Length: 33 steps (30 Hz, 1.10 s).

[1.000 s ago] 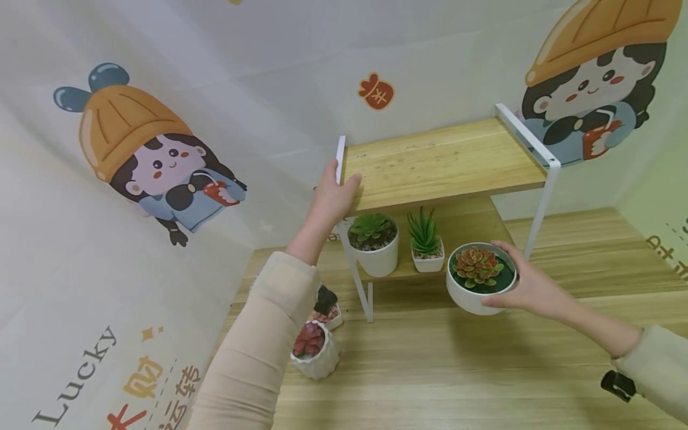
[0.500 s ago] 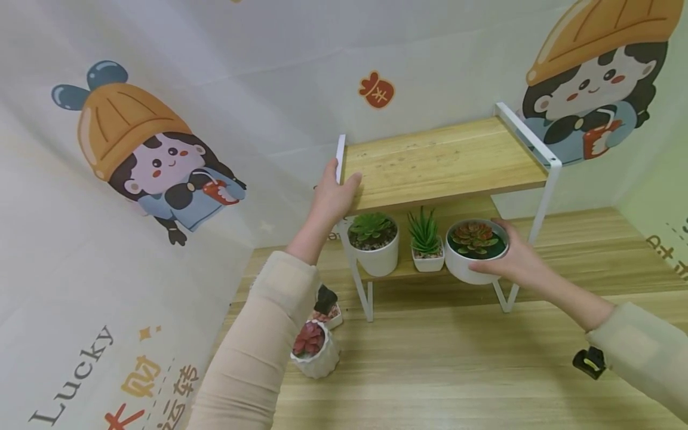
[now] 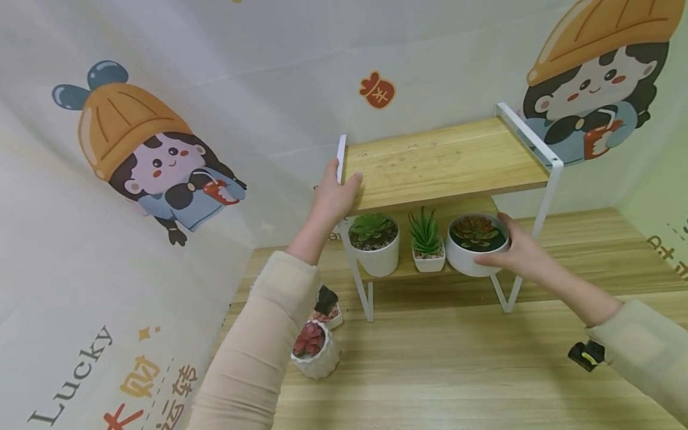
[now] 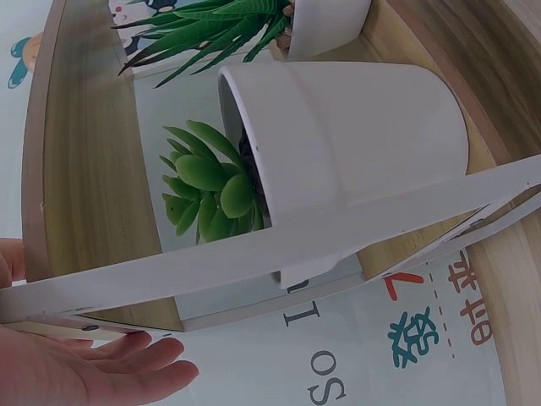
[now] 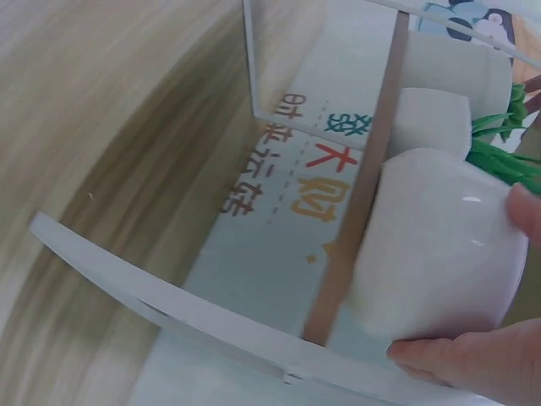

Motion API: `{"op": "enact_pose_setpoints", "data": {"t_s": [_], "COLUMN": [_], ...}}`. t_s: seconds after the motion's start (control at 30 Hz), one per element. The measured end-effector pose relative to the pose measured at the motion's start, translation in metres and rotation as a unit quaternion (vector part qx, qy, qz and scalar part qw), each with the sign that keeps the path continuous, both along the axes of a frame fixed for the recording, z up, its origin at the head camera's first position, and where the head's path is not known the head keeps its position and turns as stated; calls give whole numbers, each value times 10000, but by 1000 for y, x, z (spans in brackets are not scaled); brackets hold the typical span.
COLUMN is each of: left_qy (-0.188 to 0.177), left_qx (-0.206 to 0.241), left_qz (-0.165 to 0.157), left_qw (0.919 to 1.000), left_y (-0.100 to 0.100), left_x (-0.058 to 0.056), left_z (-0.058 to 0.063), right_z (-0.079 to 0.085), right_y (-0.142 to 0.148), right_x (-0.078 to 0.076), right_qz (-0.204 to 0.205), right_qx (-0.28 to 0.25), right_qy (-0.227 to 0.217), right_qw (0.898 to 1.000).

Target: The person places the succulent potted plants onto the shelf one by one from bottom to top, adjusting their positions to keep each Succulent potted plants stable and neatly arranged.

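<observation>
A low round white pot [image 3: 473, 254] with a reddish-green succulent sits at the right end of the lower shelf board, inside the rack's right leg. My right hand [image 3: 518, 251] grips its rim and side, thumb in front; the right wrist view shows the pot's white wall [image 5: 439, 254] against the fingers. My left hand [image 3: 337, 194] holds the front left corner of the two-tier shelf rack [image 3: 446, 164], thumb over the top board. To the left on the lower board stand a small spiky plant in a square pot [image 3: 429, 261] and a green succulent in a taller white pot [image 3: 380, 258].
On the table [image 3: 430, 370], left of the rack, stand a ribbed white pot [image 3: 319, 357] with a red succulent and a small pot [image 3: 334, 316] partly hidden by the left sleeve. A printed cloth backdrop [image 3: 279, 107] hangs behind the rack.
My right hand has carried the reddish succulent pot back and up from in front of the rack onto the lower board's right end. The left hand has stayed on the rack's corner.
</observation>
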State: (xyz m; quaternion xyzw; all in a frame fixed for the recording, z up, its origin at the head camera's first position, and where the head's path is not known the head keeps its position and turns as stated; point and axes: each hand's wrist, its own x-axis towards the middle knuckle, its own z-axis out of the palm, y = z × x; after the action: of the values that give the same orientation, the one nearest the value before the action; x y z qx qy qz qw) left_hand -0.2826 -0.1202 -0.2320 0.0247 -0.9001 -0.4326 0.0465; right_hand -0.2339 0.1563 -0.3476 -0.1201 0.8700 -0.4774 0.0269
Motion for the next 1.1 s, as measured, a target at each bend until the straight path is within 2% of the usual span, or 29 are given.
{"op": "enact_pose_setpoints", "data": {"t_s": [0.2, 0.4, 0.6, 1.1], "left_qy": [-33, -41, -2, -71], "left_qx": [16, 70, 16, 86], "left_qz": [3, 34, 71, -18], "left_qw": [10000, 10000, 10000, 9999], "left_y": [1, 0, 1, 0], "left_x": [0, -1, 1, 0], "left_z": [0, -1, 0, 0], "right_z": [5, 6, 7, 12], "right_y": [-2, -7, -5, -1], "right_x": [3, 1, -3, -15], "right_qz": [-111, -170, -215, 140], "right_qx": [363, 644, 574, 284], "right_qy": [365, 521, 443, -43], "right_qw": [9986, 9964, 9971, 9995]}}
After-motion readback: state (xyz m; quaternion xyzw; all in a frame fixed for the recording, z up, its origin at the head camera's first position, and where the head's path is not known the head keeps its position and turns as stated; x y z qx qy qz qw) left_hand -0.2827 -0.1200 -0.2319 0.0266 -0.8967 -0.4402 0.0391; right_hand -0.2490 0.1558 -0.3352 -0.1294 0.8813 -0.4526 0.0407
